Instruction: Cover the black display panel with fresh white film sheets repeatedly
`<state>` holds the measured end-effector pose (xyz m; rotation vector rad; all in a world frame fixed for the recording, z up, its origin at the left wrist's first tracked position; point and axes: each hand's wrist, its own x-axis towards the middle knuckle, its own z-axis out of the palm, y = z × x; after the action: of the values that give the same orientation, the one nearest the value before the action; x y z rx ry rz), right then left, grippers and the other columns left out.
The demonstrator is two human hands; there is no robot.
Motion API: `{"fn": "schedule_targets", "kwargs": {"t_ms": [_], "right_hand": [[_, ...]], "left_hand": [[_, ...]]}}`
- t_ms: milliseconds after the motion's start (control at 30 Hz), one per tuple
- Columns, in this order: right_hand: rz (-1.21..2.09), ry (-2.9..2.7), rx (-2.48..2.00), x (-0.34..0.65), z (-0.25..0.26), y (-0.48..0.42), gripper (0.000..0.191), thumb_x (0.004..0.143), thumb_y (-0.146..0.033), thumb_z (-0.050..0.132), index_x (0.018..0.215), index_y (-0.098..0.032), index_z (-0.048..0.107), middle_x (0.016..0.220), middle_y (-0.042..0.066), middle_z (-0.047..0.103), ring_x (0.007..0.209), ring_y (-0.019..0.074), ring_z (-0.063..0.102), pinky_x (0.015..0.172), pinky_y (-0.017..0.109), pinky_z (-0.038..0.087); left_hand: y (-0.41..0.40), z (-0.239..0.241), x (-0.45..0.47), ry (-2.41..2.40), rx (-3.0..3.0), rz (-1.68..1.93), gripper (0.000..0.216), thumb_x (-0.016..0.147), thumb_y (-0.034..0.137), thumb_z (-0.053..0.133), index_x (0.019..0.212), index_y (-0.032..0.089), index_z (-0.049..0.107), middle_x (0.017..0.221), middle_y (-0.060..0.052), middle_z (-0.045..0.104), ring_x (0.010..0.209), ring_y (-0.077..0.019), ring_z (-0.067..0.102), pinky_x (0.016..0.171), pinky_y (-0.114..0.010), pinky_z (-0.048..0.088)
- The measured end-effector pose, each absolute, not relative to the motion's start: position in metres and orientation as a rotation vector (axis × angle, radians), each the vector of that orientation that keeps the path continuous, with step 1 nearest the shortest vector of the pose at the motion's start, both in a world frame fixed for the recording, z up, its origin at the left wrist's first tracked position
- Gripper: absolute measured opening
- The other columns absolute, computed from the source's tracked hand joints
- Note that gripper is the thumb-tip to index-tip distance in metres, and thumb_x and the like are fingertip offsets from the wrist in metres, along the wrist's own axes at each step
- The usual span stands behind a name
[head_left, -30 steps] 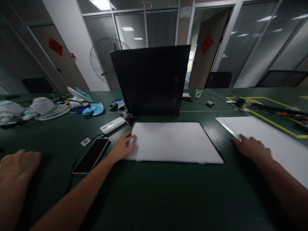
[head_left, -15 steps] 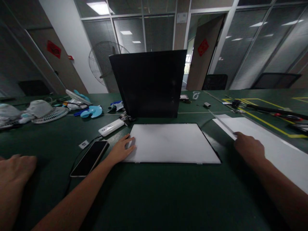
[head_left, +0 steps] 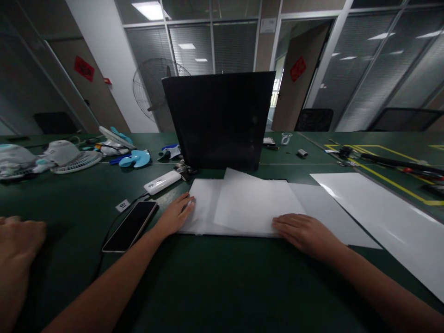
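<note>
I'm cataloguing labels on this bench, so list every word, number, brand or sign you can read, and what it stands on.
"81" or "18" (tilted; order uncertain): small white tag near the phone.
Red door signs: too blurred to read.
Notice on the pillar: too small.
Mark on the white device: too small.
White sheet under the right hand: no text visible on the sheet.

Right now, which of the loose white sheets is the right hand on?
The translucent sheet lying askew over the white panel, under the right hand; the glossy sheet lies farther right, untouched.
</note>
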<state>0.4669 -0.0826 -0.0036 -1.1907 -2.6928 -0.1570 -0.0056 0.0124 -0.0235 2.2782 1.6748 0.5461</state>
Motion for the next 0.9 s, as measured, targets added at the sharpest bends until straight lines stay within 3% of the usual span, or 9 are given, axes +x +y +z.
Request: {"fn": "schedule_targets", "kwargs": {"t_ms": [200,400,567,700,900], "right_hand": [[0.137,-2.663,-1.166,0.452,0.005,-0.086,0.047,0.101,-0.042,0.053,0.146,-0.034,0.056,0.15,0.0,0.056,0.135,0.0246,0.054,0.111,0.051,0.05],[-0.069,-2.27,-1.712,0.497,0.0,-0.068,0.054,0.103,-0.055,0.037,0.143,-0.028,0.061,0.148,0.007,0.057,0.136,0.031,0.053,0.113,0.061,0.044],[0.042,-2.194,-2.012,0.539,-0.009,-0.055,0.062,0.102,-0.063,0.028,0.142,-0.03,0.062,0.153,0.005,0.052,0.134,0.032,0.055,0.112,0.06,0.045],[0.056,-2.184,-2.053,0.536,-0.01,-0.055,0.065,0.101,-0.066,0.025,0.145,-0.034,0.06,0.153,0.005,0.053,0.131,0.0337,0.057,0.106,0.06,0.049],[-0.015,-2.291,-1.918,0.507,-0.011,-0.061,0.064,0.1,-0.068,0.028,0.147,-0.035,0.057,0.153,0.007,0.051,0.138,0.0334,0.049,0.111,0.061,0.043]], "left_hand": [[0.011,-0.021,-0.004,1.687,2.253,0.514,0.073,0.099,0.067,0.034,0.145,0.015,0.057,0.163,-0.015,0.039,0.151,-0.0309,0.036,0.125,-0.049,0.024],[0.007,-0.014,-0.001,1.718,2.271,0.421,0.074,0.094,0.066,0.048,0.15,0.017,0.05,0.165,-0.014,0.036,0.15,-0.0334,0.036,0.123,-0.052,0.028],[0.008,-0.018,-0.002,1.717,2.302,0.408,0.076,0.095,0.066,0.046,0.151,0.016,0.05,0.165,-0.015,0.036,0.15,-0.0333,0.036,0.124,-0.051,0.027],[0.009,-0.02,-0.004,1.708,2.299,0.424,0.077,0.095,0.069,0.043,0.151,0.017,0.05,0.165,-0.013,0.036,0.151,-0.0327,0.036,0.124,-0.049,0.027],[0.005,-0.013,-0.001,1.718,2.267,0.395,0.081,0.091,0.071,0.048,0.152,0.019,0.049,0.166,-0.013,0.033,0.151,-0.0352,0.035,0.123,-0.053,0.029]]}}
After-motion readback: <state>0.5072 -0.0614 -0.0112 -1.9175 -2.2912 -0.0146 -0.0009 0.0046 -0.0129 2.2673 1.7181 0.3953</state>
